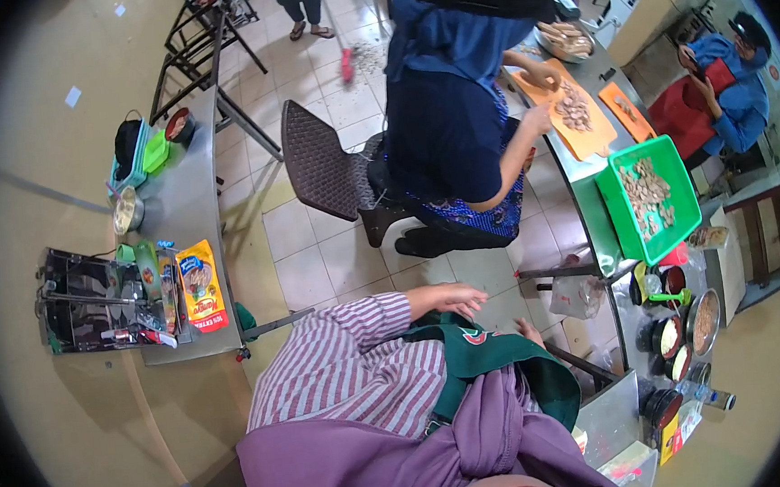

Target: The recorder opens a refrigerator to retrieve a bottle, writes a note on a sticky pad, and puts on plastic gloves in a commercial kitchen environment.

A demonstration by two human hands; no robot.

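Observation:
My left hand (460, 299) reaches out of a striped sleeve, held over the floor in front of the green apron, its fingers loosely spread and nothing seen in it. Just the fingers of my right hand (529, 333) show past the apron's edge; the apron hides the rest, so its hold cannot be told. To the right, beyond that hand, a metal table (611, 401) bears bowls of food. A clear plastic bag (578, 296) hangs beside the table, near my right hand.
A seated co-worker (447, 138) handles sliced food on an orange cutting board (589, 136). Beside it is a green tray (683, 213) of slices. A wicker chair (320, 160) stands behind the co-worker. The left metal table (186, 190) holds a yellow food pouch (202, 287).

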